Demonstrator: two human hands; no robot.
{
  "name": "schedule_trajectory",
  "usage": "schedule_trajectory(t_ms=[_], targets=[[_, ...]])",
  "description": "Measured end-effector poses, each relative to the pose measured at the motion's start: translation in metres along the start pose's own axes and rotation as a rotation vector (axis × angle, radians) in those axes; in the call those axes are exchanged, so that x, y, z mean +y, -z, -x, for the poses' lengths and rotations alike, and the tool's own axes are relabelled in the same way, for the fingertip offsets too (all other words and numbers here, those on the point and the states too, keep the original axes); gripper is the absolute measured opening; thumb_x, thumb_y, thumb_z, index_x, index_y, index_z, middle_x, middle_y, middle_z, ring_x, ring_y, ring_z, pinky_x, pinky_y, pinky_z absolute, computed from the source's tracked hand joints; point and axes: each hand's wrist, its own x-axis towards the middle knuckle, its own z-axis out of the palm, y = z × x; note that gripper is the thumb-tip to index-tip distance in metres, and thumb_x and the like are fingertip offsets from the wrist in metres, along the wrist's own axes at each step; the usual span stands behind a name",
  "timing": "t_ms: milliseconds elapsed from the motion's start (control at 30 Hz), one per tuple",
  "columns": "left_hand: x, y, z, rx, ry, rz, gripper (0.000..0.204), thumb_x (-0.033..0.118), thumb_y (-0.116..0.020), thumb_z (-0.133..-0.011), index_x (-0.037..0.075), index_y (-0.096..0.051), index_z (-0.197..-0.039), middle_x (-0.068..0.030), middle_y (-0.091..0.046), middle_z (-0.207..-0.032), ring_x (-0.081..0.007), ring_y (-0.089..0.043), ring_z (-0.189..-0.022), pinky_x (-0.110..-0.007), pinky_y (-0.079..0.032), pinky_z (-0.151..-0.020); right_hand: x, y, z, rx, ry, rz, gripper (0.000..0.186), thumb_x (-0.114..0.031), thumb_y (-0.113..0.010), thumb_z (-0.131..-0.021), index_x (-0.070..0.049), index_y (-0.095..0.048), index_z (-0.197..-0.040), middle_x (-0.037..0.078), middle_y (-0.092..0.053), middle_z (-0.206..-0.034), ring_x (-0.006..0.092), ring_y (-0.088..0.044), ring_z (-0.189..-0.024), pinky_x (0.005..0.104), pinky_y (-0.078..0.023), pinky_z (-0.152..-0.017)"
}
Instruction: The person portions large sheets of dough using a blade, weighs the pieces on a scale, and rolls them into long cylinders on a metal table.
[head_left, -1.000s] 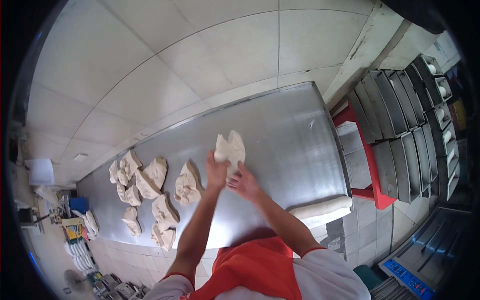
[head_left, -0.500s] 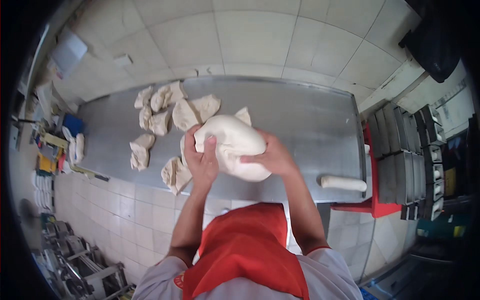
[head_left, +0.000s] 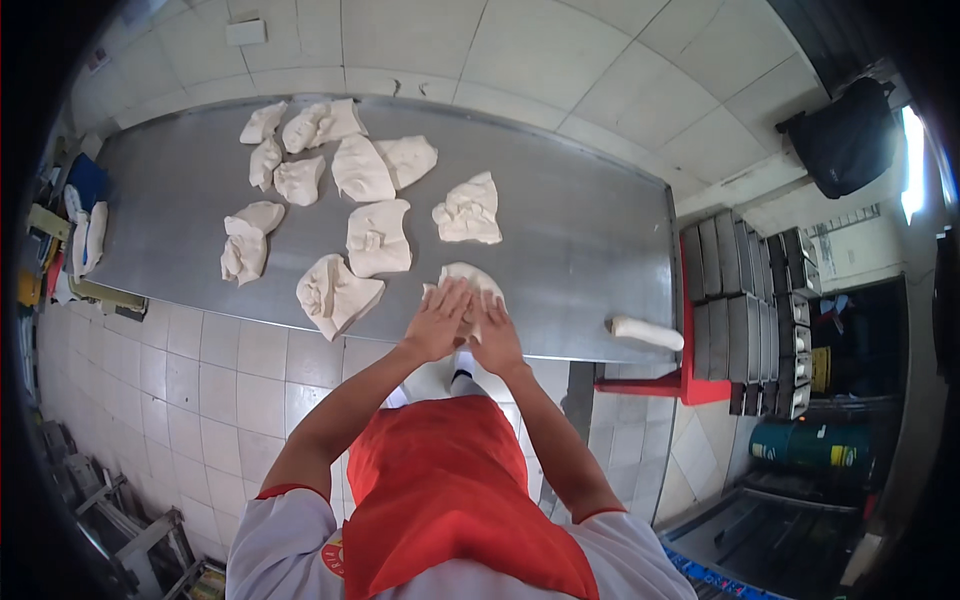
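Note:
A pale piece of dough (head_left: 468, 272) lies at the near edge of the metal table, partly covered by my hands. My left hand (head_left: 440, 322) presses on its left side, fingers stretched out flat. On the right side rests my right hand (head_left: 494, 334), also flat with straight fingers, close beside the left. Just beyond is a crumpled dough piece (head_left: 468, 208). To the left lie a squarish dough piece (head_left: 380, 240) and a wider, folded one (head_left: 336, 294). The underside of the pressed dough is hidden.
Several more dough pieces (head_left: 362, 168) are spread over the left half of the steel table (head_left: 570, 240). A rolled dough log (head_left: 648, 333) sits near its right corner. Beyond that end, stacked metal baking tins (head_left: 724, 258) stand by a red stand (head_left: 690, 375). A tiled wall (head_left: 540, 50) borders the far side.
The large dough lump was held up between both hands; now my hands lie flat on dough at the near table edge. The view has shifted, uncovering dough pieces that were hidden behind the lump.

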Motion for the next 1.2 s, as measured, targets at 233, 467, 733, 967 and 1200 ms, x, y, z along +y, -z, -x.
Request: schedule_trajectory(t_ms=[233,467,733,967,1200], targets=[[-0.026,-0.023,-0.036,0.005,-0.256,0.055,0.084,0.037,-0.083,-0.070,0.004,-0.053,-0.142,-0.0166,-0.044,-0.154,-0.0349,-0.035,-0.148,-0.050,-0.028,-0.122,0.037,-0.033,-0.046,-0.158,0.079,0.041,0.100,-0.045,-0.082,-0.072,-0.001,-0.041,-0.151,0.028,-0.045,-0.150,0.0438,-0.042,-0.141,0.0470,-0.035,-0.117],[-0.037,0.010,-0.126,0.050,0.126,0.124,0.035,0.035,-0.070,-0.084,0.007,-0.070,-0.106,-0.0120,-0.067,-0.119,-0.0303,-0.062,-0.118,-0.043,-0.055,-0.091,0.033,0.027,-0.152,0.082,-0.244,-0.166,0.025,-0.019,-0.056,-0.093,0.002,-0.068,-0.085,0.025,-0.068,-0.089,0.0453,-0.065,-0.087,0.0538,-0.051,-0.078],[-0.062,-0.008,-0.135,0.111,0.237,0.099,0.038,0.035,-0.063,-0.087,0.012,-0.062,-0.117,-0.0112,-0.059,-0.120,-0.0291,-0.054,-0.119,-0.047,-0.042,-0.097,0.020,-0.024,-0.161,0.267,-0.123,0.060,0.022,-0.025,-0.057,-0.093,-0.009,-0.059,-0.108,0.014,-0.063,-0.110,0.0358,-0.063,-0.104,0.0538,-0.047,-0.090],[-0.041,0.009,-0.117,-0.162,0.048,0.130,0.040,0.033,-0.069,-0.083,0.011,-0.064,-0.115,-0.0126,-0.060,-0.126,-0.0314,-0.056,-0.123,-0.046,-0.046,-0.100,0.039,-0.018,-0.116,0.127,-0.078,-0.044,0.020,-0.023,-0.060,-0.090,-0.009,-0.058,-0.104,0.014,-0.062,-0.105,0.0354,-0.060,-0.103,0.0505,-0.044,-0.089],[-0.039,-0.012,-0.112,0.014,0.083,0.017,0.031,0.031,-0.059,-0.090,0.012,-0.059,-0.114,-0.0055,-0.062,-0.112,-0.0205,-0.059,-0.113,-0.039,-0.041,-0.092,0.019,-0.017,-0.126,0.161,-0.095,0.090,0.020,-0.025,-0.058,-0.091,-0.009,-0.056,-0.104,0.015,-0.059,-0.105,0.0357,-0.057,-0.106,0.0482,-0.043,-0.090]])
